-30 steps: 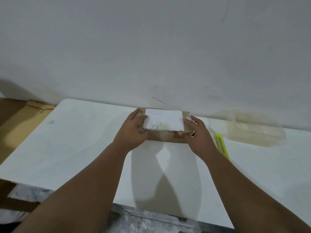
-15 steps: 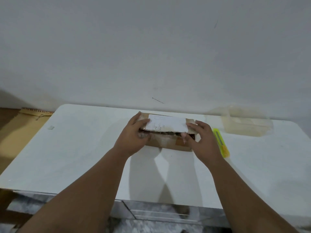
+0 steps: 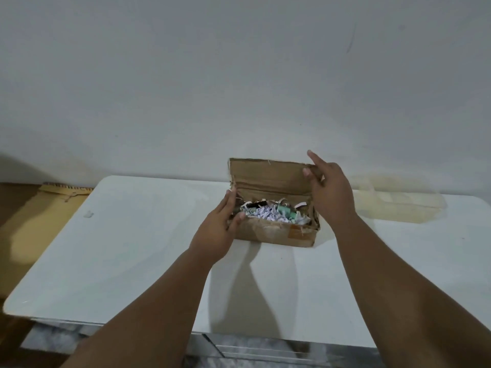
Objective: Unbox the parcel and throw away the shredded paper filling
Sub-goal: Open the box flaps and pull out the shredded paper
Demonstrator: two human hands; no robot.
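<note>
A brown cardboard parcel box (image 3: 273,231) sits on the white table (image 3: 132,248) near the wall. Its lid (image 3: 265,176) stands upright. Inside lies white and lilac shredded paper (image 3: 265,215), with a green item (image 3: 286,211) and something dark partly buried in it. My left hand (image 3: 218,229) lies against the box's left end with straight fingers, thumb at the front corner. My right hand (image 3: 329,192) pinches the lid's right edge, thumb on the inner face and fingers behind it.
A clear plastic bag or tray (image 3: 398,205) lies on the table to the right of the box, by the wall. Brown cardboard (image 3: 39,221) stands off the table's left edge. The table's front edge runs close below my forearms.
The lid, flat and then slightly raised earlier, now stands fully open, exposing the filling. My right hand rose with the lid; my left hand dropped to the box's left end.
</note>
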